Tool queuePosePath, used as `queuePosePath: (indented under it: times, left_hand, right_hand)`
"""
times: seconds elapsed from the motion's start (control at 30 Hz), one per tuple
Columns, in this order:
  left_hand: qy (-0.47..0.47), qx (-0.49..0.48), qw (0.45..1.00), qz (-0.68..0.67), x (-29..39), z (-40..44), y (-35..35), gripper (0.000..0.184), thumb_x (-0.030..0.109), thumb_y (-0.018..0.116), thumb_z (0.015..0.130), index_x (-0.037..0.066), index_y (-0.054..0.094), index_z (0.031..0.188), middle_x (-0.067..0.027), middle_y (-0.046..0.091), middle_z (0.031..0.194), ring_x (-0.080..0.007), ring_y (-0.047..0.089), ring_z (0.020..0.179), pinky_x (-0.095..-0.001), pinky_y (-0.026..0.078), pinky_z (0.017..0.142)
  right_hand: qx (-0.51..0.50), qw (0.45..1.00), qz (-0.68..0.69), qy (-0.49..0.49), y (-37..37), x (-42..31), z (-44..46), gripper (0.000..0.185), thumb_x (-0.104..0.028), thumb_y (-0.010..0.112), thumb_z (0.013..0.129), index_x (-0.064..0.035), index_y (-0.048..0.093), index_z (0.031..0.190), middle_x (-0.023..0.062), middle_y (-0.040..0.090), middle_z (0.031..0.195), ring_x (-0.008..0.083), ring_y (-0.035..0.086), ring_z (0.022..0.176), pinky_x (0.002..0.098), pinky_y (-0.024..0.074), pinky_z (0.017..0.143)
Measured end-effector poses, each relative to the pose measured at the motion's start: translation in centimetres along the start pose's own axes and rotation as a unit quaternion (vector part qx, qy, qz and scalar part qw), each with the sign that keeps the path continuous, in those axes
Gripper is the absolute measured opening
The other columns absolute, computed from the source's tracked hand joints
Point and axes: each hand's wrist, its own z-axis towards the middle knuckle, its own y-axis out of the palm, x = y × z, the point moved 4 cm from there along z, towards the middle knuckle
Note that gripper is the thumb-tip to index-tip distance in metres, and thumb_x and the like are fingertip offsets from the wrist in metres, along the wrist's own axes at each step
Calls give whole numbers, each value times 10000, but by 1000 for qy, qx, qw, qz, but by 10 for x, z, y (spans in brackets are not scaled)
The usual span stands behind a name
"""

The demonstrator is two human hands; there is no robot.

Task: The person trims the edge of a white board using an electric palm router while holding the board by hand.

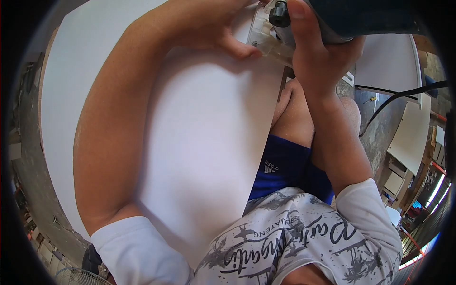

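Observation:
My right hand (325, 61) is wrapped round the dark teal body of a trim router (365, 19), its thumb lying beside a black knob (280, 14). The router's clear plastic base (266, 40) sits at the right edge of a large white board (204, 123). From the left, my left hand (228, 33) reaches across the board. Its thumb and a finger meet the side of the clear base; the other fingers are cut off by the top of the frame. The router's cutting end is hidden.
A black cord (394, 97) runs down on the right. My knees and blue shorts (285, 164) are close beside the board's right edge. More white panels (387, 66) stand to the right, above a concrete floor (377, 114). A wire fan guard (78, 275) shows at bottom left.

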Motion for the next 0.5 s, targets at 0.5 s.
queuePosePath:
  times: [0.5]
  left_hand:
    - [-23,-3,999,23,-1,-1,2,976,433,880,687,-40,448,1424,-264,502,1448,-405,444,1404,-517,295,1227]
  right_hand:
    - [-19,999,-2,-26,-1,-3,5,309,-214,851,867,-44,649,1026,15,669,911,97,626,777,244,506,686]
